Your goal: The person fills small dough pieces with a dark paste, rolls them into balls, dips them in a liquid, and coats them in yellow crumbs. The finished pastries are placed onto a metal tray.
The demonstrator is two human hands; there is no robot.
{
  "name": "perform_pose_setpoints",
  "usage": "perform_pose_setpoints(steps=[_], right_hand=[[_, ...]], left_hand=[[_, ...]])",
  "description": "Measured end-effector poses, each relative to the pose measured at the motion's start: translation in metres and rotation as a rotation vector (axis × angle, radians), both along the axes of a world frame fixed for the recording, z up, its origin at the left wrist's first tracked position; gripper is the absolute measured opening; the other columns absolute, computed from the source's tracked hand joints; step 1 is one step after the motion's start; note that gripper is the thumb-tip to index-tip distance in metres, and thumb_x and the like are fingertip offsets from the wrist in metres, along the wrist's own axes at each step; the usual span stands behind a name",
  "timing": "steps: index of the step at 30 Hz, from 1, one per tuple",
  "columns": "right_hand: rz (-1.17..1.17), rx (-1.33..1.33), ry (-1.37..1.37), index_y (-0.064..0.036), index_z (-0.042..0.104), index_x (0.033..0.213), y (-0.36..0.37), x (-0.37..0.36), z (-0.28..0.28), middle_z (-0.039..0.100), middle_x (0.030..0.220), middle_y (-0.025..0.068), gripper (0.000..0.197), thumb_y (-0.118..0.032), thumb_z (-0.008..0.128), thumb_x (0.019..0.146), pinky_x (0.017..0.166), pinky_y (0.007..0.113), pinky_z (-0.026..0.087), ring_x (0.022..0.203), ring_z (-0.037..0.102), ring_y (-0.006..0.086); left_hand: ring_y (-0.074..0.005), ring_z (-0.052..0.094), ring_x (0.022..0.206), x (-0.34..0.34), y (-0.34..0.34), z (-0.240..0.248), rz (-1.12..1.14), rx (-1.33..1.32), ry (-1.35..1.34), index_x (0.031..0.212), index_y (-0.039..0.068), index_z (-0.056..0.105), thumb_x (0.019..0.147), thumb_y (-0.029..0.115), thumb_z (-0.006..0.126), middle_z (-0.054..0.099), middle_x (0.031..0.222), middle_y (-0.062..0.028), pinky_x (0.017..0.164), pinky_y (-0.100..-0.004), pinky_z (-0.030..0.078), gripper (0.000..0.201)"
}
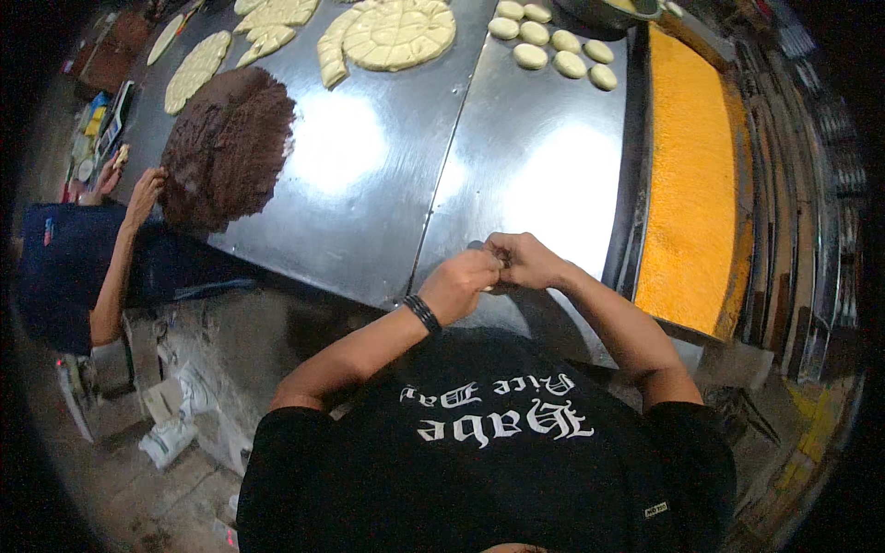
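At the near edge of the metal table (369, 263), my left hand (464, 280) and my right hand (525, 262) meet with their fingers curled together. Between them they pinch a small piece of dough (489, 288), of which only a pale bit shows. Something dark is also partly visible between the fingers; I cannot make out what it is. Farther off on the same table lie several smooth, pale dough rounds (533, 33). To the left sits a big mound of dark brown paste (230, 147).
Flat pale dough scored into pieces (396, 35) lies at the far side. On my right is a long tray (636, 184) filled with a yellow-orange layer (691, 184). At the left a co-worker (69, 267) touches the brown mound. A dark bowl (608, 11) stands far right.
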State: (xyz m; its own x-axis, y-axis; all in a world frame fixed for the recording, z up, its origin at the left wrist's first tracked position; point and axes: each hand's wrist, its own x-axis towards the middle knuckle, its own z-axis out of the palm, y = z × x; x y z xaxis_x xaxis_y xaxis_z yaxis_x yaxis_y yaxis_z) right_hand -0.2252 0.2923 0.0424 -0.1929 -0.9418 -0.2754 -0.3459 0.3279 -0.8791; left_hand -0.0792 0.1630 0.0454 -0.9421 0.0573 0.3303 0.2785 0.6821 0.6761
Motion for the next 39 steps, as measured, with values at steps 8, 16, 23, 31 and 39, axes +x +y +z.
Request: perform_pose_setpoints(steps=[8,16,23,31,39], right_hand=[[-0.618,-0.016,-0.6,-0.0016,0.06,0.096,0.023,0.028,-0.005,0.061,0.093,0.0054,0.025,0.001,0.069,0.072,0.074,0.027,0.05,0.084,0.06,0.0145],[-0.707,-0.175,0.516,-0.0014,0.064,0.079,0.008,0.079,-0.01,0.06,0.081,0.0116,0.011,-0.003,0.07,0.071,0.067,0.034,0.049,0.075,0.06,0.0258],[-0.57,-0.1,0.519,-0.0026,0.061,0.081,0.029,0.056,0.032,0.058,0.081,0.0138,0.008,-0.007,0.063,0.076,0.066,0.04,0.048,0.075,0.059,0.0326],[-0.302,0.414,0.444,-0.0014,0.065,0.084,0.013,-0.002,0.016,0.065,0.092,0.0189,0.031,-0.026,0.071,0.066,0.072,0.041,0.051,0.083,0.064,0.0366],[-0.402,0.09,0.243,-0.0017,0.067,0.095,0.044,0.004,0.019,0.065,0.079,0.0111,0.023,-0.017,0.069,0.078,0.066,0.031,0.049,0.075,0.062,0.0181]], left_hand=[[-0.0299,0.057,0.105,-0.012,-0.031,-0.029,0.19,0.274,0.108,0.103,0.003,0.063,0.074,0.012,0.071,0.052,0.121,-0.0158,0.088,-0.0367,0.048,0.032],[-0.0274,0.06,0.097,-0.018,-0.034,-0.054,-0.067,0.456,-0.039,0.088,0.003,0.064,0.078,0.009,0.064,0.061,0.108,-0.0135,0.081,-0.0347,0.05,0.011],[-0.0287,0.058,0.102,-0.023,-0.007,-0.014,-0.078,0.485,-0.006,0.089,0.002,0.062,0.077,0.004,0.064,0.06,0.109,-0.0128,0.087,-0.0372,0.048,0.013],[-0.0406,0.039,0.123,-0.011,-0.009,-0.045,-0.188,-0.112,0.111,0.126,0.004,0.046,0.081,0.017,0.063,0.034,0.137,-0.0238,0.101,-0.045,0.037,0.05],[-0.0322,0.026,0.133,0.034,-0.006,-0.041,0.018,-0.262,-0.128,0.138,0.004,0.031,0.082,0.041,0.056,0.026,0.147,-0.0132,0.109,-0.0475,0.021,0.071]])
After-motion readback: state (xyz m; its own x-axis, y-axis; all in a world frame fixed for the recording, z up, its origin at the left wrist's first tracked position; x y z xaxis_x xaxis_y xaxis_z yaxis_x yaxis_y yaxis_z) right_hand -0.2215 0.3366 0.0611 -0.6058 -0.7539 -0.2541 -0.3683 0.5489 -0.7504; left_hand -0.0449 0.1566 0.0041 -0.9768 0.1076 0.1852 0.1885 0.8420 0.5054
